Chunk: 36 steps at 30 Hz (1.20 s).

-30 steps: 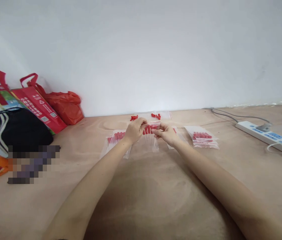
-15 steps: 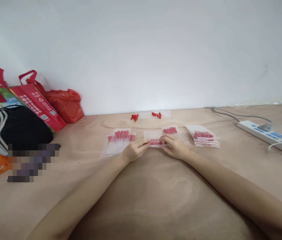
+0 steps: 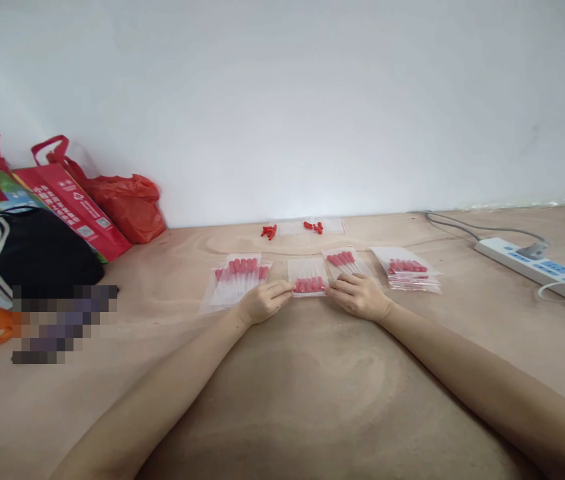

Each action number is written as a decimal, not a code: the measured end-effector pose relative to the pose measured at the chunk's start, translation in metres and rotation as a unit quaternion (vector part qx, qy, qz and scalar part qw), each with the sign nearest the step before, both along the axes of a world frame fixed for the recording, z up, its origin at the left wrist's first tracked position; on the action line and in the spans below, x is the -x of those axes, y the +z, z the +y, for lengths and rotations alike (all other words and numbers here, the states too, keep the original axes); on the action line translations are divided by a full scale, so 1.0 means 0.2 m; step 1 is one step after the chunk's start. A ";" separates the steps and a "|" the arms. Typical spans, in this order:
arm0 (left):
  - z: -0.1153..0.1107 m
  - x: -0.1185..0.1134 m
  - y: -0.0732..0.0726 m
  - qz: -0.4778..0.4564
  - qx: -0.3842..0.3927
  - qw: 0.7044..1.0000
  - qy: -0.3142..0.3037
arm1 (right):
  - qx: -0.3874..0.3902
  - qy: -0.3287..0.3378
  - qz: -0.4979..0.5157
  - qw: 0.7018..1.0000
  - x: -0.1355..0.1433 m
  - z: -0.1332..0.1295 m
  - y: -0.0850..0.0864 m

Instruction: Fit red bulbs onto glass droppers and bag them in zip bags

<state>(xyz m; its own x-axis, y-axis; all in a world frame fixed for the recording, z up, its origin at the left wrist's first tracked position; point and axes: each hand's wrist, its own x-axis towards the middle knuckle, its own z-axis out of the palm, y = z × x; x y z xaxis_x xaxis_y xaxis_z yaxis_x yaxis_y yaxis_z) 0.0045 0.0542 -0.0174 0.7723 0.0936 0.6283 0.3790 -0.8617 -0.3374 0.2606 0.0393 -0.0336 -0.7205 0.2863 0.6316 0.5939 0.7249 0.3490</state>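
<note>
Between my hands, a small clear plastic bag [image 3: 307,276] lies flat on the wooden table. Inside it is a row of thin clear tubes with red bulb ends, like droppers, the red ends facing me. My left hand [image 3: 265,302] pinches the bag's near left corner. At its near right corner, the fingertips of my right hand [image 3: 359,297] are closed together on the edge. A similar filled bag [image 3: 345,260] lies just beyond my right hand. Beyond my left hand are overlapping filled bags [image 3: 237,277], their red ends pointing away.
A stack of filled bags [image 3: 407,270] lies to the right. Loose red bulbs [image 3: 269,231] and a clear bag [image 3: 332,226] are near the wall. A power strip [image 3: 545,267] sits far right. Shopping bags [image 3: 69,207] and a black drawstring bag [image 3: 47,253] stand left.
My right hand has slid right, off the top of the bag to its near right corner, uncovering the red ends. My left hand stays at the left corner.
</note>
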 end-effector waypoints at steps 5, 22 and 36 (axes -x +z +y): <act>0.00 -0.01 0.02 -0.003 -0.005 1.000 -0.021 | -0.032 0.019 -0.018 0.999 0.01 -0.01 0.01; -0.01 -0.02 0.03 -0.016 0.009 1.000 -0.019 | -0.070 0.011 0.013 0.997 0.29 0.00 0.02; -0.01 -0.02 0.03 -0.017 0.019 1.000 -0.016 | -0.085 0.003 -0.010 0.996 0.28 0.00 0.05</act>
